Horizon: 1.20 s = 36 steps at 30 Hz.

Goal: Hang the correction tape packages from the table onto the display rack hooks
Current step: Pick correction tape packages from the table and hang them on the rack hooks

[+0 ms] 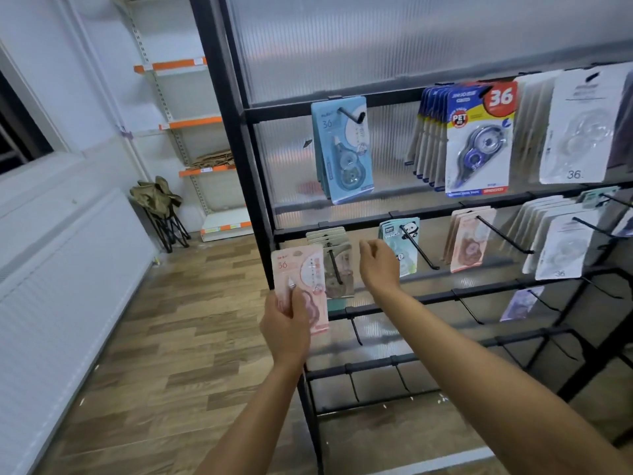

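My left hand (286, 323) grips a small stack of pink correction tape packages (301, 279) by their lower end, upright, in front of the black display rack (260, 207). Just right of them a hook (334, 265) on the second bar carries several pale packages. My right hand (378, 262) hovers beside that hook with fingers loosely curled and nothing in it. More packages hang on the rack: light blue ones (344, 149), blue and yellow ones (479, 138), panda ones (402, 246), pink ones (471, 241) and white ones (582, 128).
Bare hooks (356, 329) stick out from the lower bars toward me. To the left are a wood floor (164, 330), a folded stool (161, 210), white shelves with orange strips (191, 121) and a white radiator (65, 275).
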### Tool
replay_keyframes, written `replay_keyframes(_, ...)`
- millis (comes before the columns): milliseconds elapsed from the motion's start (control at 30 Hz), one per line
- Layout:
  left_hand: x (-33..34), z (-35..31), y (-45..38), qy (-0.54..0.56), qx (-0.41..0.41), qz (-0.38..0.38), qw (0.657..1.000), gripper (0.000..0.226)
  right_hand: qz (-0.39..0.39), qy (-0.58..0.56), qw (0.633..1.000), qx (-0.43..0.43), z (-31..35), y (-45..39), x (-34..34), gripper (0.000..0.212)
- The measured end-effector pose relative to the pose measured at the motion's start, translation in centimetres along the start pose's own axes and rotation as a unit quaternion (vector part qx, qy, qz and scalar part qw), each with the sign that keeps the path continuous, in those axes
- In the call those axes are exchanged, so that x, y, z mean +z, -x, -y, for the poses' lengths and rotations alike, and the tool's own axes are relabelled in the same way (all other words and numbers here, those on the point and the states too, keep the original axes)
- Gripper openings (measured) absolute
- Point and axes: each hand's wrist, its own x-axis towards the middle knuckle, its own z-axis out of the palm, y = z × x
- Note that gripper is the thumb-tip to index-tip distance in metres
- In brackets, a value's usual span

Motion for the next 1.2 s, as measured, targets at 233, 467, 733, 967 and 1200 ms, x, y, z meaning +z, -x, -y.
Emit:
replay_keyframes(233,3.7,-4.5,2.3,-0.026,0.002,-0.124,0.992,0.040,0.054,-0.188,0.981,-0.015,-0.2,0.2,-6.6,0.030)
replay_keyframes(467,4.9,-6.0,4.7,-0.065,0.002,-0.201,0.977,0.037,0.111,-0.186,0.976,-0.032,-1.4,-1.0,-11.2,0.031)
replay_keyframes(733,8.2,-7.6,9.3,-0.044,-0.004,-0.242,0.969,0.035,0.210,-0.183,0.958,-0.063,-3.0,-1.7,-13.7,0.024)
replay_keyframes(967,13.8,-10.2,12.9,-0.031,0.056,-0.140,0.988,0.032,0.241,-0.177,0.951,-0.075,-4.6,-3.0,-16.9,0.020)
replay_keyframes(1200,19.3,-12.8,14.4,0.027,0.078,-0.054,0.995,0.032,0.229,-0.185,0.952,-0.087,-6.2,-4.9,-21.5,0.020)
